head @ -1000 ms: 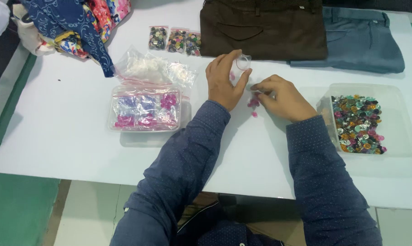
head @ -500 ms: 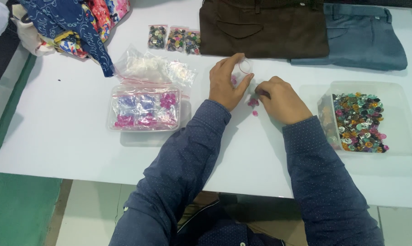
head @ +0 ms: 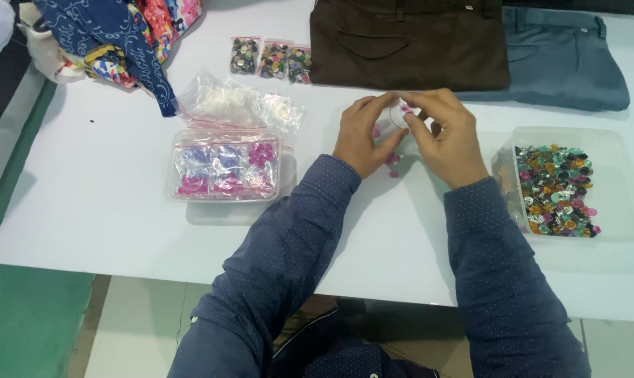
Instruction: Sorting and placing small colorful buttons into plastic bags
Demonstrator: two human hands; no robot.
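My left hand (head: 362, 133) and my right hand (head: 446, 133) meet above the white table (head: 93, 189), both pinching a small clear plastic bag (head: 400, 117) with pink buttons inside. A few loose pink buttons (head: 393, 159) lie on the table just below the hands. Both sleeves are dark blue with fine dots.
A clear tray of mixed coloured buttons (head: 556, 189) stands at the right. A clear box of bagged pink and purple buttons (head: 224, 168) sits at the left, with clear bags (head: 240, 105) behind it. Three small button bags (head: 271, 59), brown trousers (head: 408, 42), blue trousers (head: 562, 56) and patterned cloth (head: 114, 35) lie at the back.
My right hand has lifted off the loose pink buttons and joined my left hand on the small bag. The bag now sits between both hands.
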